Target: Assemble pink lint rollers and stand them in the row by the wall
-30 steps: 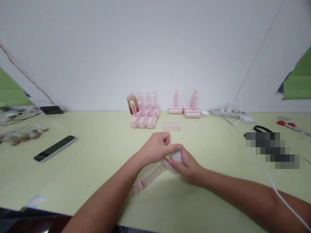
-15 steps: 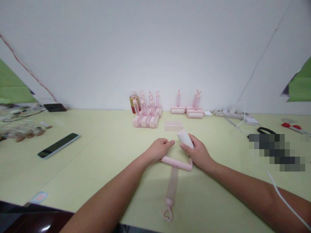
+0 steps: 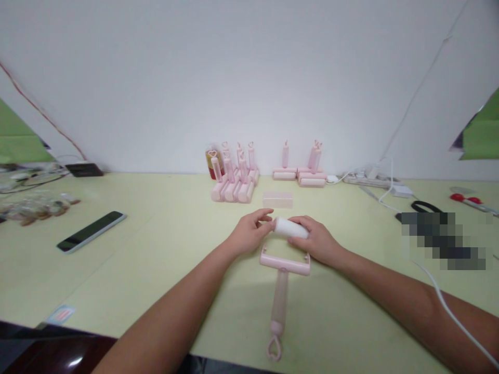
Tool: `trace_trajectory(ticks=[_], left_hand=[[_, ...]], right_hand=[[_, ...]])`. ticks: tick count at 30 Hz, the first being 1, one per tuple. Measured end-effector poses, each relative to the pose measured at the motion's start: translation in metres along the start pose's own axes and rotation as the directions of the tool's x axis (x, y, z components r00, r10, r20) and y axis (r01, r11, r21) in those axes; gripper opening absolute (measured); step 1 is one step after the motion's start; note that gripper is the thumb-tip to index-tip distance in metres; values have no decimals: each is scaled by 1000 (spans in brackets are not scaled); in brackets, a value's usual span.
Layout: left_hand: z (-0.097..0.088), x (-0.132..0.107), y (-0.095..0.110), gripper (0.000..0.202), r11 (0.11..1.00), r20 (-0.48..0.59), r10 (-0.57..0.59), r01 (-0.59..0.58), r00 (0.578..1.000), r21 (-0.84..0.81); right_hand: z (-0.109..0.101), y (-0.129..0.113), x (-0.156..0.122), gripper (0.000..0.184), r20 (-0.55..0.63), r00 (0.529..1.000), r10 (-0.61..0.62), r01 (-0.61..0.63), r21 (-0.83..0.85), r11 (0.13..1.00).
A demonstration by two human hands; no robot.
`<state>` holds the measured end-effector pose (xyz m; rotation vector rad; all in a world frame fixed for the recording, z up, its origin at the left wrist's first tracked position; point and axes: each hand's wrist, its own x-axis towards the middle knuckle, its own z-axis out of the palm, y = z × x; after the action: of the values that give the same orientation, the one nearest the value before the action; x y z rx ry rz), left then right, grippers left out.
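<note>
A pink lint roller frame (image 3: 284, 265) lies flat on the pale yellow table (image 3: 163, 249), its handle pointing toward me and ending in a heart loop (image 3: 274, 349). A white roll (image 3: 289, 228) sits across the frame's open fork. My right hand (image 3: 317, 243) is closed around the roll's right part. My left hand (image 3: 249, 232) pinches the roll's left end with thumb and fingertips.
Several pink rollers stand in a group (image 3: 233, 179) at the back wall, more (image 3: 300, 169) to their right. A translucent pink cover (image 3: 277, 199) lies behind my hands. A phone (image 3: 90, 230) lies left; cables and a power strip (image 3: 370, 182) right; scissors (image 3: 465, 200) far right.
The roller frame was turned flat with its handle toward me. The white roll came down from tilted in my right hand to lying across the fork, and my left hand moved onto its end.
</note>
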<state>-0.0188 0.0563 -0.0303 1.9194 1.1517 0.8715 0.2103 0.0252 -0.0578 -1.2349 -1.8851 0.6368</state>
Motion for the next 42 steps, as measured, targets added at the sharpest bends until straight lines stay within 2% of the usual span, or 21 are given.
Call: trace_trajectory(ticks=[2, 7, 16, 29, 36, 42], left_hand=[[-2, 1, -4, 46, 997, 60, 13, -9, 998, -74], [-7, 2, -8, 44, 982, 212, -17, 57, 977, -182], [-10, 0, -5, 42, 982, 257, -66, 109, 964, -156], [-8, 0, 0, 33, 993, 239, -58, 81, 969, -87], [-6, 0, -1, 28, 997, 194, -27, 41, 981, -69], [-7, 4, -7, 33, 995, 155, -39, 53, 987, -86]], right_hand=[[0, 2, 0, 45, 11, 1000, -29, 29, -24, 999], [1, 7, 0, 49, 31, 999, -35, 36, -23, 999], [1, 11, -1, 50, 39, 999, -9, 8, 24, 1000], [-1, 11, -2, 49, 58, 998, -31, 29, 27, 999], [-1, 10, -2, 47, 62, 997, -44, 40, 64, 997], [0, 14, 0, 48, 42, 999, 23, -28, 121, 992]])
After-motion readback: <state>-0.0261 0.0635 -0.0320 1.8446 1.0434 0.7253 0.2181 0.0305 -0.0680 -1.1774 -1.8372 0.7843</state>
